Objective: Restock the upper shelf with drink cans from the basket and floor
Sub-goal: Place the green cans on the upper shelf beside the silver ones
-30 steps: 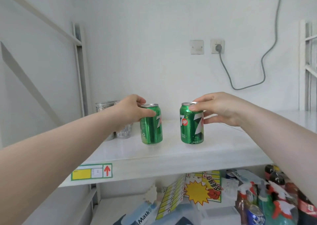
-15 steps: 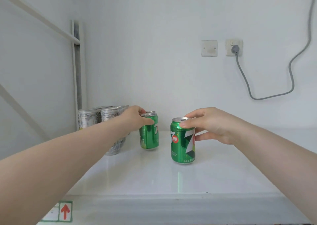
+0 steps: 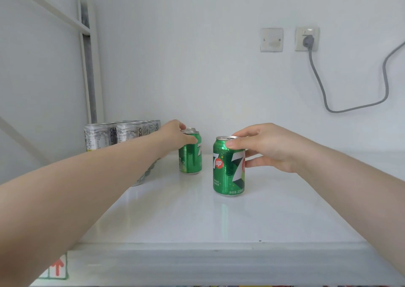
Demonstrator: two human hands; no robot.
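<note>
Left hand (image 3: pixel 175 136) grips the left can (image 3: pixel 190 156), right hand (image 3: pixel 268 147) the right can (image 3: pixel 228 168); slide both upright toward the shelf's (image 3: pixel 219 223) back-left corner.

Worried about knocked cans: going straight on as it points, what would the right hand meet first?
Probably the far green can in the left hand, back-left of the right hand and its 7up can; depth unclear.

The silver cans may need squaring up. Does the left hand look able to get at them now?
Probably yes, once it lets go: the left hand grips the farther 7up can right beside the silver cans, with nothing between.
</note>
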